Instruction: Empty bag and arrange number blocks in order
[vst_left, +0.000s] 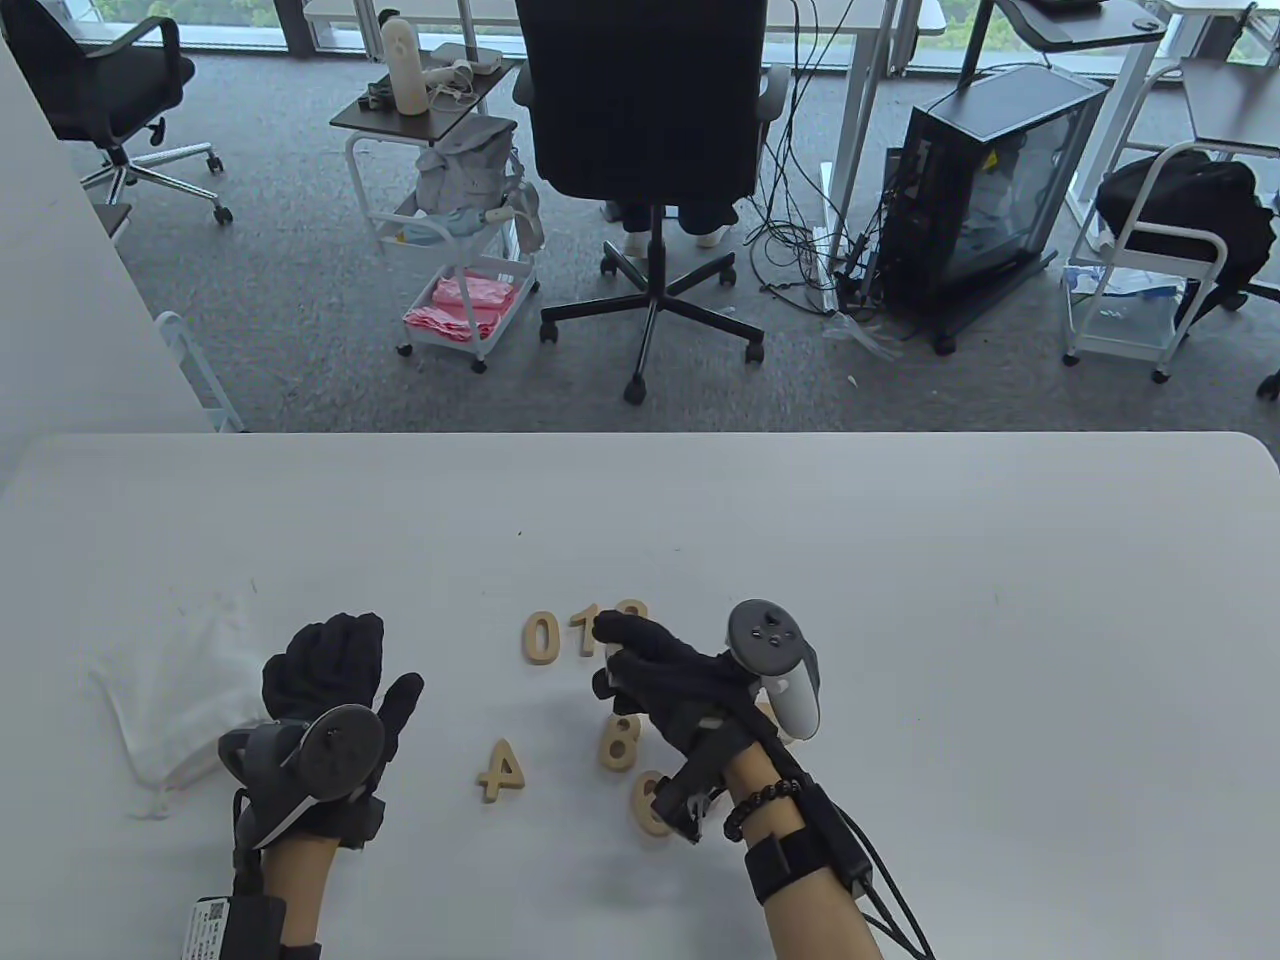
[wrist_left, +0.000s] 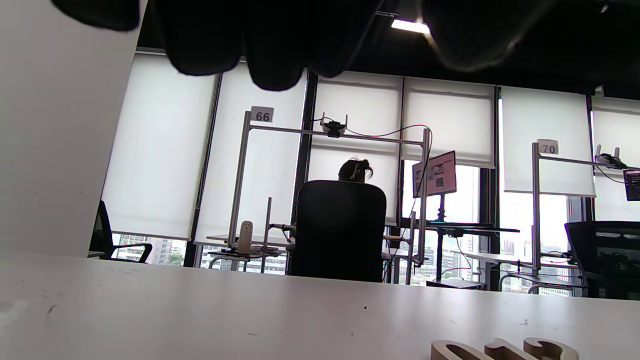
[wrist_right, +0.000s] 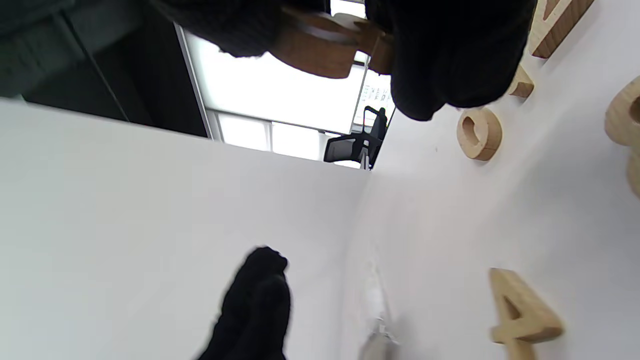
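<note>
6 block (vst_left: 650, 803) half hidden behind right wrist.

Open-plan office: swivel chairs (vst_left: 645, 150), numbered desk frames (wrist_left: 262, 116), tower computer (vst_left: 985, 190), window blinds (wrist_left: 160, 145).

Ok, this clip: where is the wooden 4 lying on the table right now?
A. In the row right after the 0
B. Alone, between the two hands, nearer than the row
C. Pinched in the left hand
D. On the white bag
B: in the table view the 4 lies flat by itself between the left hand and the right hand, nearer than the 0, and off the bag.
</note>
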